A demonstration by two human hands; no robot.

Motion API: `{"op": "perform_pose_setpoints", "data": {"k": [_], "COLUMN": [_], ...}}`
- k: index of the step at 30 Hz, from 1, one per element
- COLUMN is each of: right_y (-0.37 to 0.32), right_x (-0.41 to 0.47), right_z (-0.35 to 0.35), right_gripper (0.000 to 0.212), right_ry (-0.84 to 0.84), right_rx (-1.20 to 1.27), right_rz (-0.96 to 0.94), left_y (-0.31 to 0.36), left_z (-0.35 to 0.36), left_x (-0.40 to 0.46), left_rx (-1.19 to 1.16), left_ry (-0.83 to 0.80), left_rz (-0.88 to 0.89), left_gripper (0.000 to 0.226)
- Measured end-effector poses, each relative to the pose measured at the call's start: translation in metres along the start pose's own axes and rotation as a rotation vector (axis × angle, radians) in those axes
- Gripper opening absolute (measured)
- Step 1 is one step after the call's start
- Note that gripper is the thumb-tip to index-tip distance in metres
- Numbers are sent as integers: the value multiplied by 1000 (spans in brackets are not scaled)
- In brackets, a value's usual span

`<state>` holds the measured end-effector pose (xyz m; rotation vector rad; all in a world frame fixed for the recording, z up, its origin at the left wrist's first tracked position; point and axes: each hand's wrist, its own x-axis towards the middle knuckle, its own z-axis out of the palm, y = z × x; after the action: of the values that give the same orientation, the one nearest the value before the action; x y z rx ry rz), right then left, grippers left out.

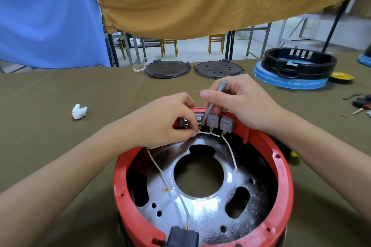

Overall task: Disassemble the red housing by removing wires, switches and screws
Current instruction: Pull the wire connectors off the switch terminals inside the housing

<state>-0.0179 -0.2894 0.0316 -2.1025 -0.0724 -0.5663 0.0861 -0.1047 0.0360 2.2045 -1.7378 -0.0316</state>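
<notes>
A: Start at the left. What lies there?

B: A crumpled white wad sits on the olive table cover, well apart from everything else. Next comes the left hand, reaching over the far rim of the red housing.

A: What is that hand doing?

B: Its fingertips pinch a white wire at a brass terminal under the row of grey switches fixed inside the far wall.

A: And the housing itself?

B: It stands near the table's front edge, open side up, below and between both forearms. A shiny metal plate with a big round hole fills its floor, a black plug block sits at the near rim, and loose white leads trail across the plate.

A: The right hand?

B: The right hand grips a slim grey screwdriver, tilted, tip down at the switches just beside the left fingertips. The two hands are almost touching.

A: Farther right?

B: Two dark round lids at the far edge, then a black ring on a blue base.
</notes>
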Motion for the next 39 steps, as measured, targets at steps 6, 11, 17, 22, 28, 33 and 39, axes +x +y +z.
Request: {"op": "perform_pose_setpoints", "data": {"k": [6, 11, 17, 22, 28, 33, 39], "right_y": [1, -1, 2, -3, -14, -9, -1], "right_x": [-2, -7, -2, -8, -13, -10, -5], "right_z": [3, 2, 3, 2, -1, -3, 1], "right_gripper": [29, 25, 32, 27, 25, 22, 26], "right_ry": [42, 41, 1, 52, -42, -60, 17], "right_rx": [-14, -89, 20, -55, -199, -187, -42], "right_rz": [10, -58, 57, -58, -198, -198, -59], "left_y": [0, 0, 0, -1, -1, 1, 2], "left_z": [0, 0, 0, 0, -1, -1, -1], "left_x": [1, 0, 0, 0, 0, 0, 0], "left_rx": [-2, 8, 6, 2, -19, -27, -26], "left_ry": [4, -2, -8, -6, -4, -8, -18], "left_rz": [-1, 1, 3, 5, 6, -1, 2], "left_gripper": [3, 5, 3, 4, 4, 3, 3]}}
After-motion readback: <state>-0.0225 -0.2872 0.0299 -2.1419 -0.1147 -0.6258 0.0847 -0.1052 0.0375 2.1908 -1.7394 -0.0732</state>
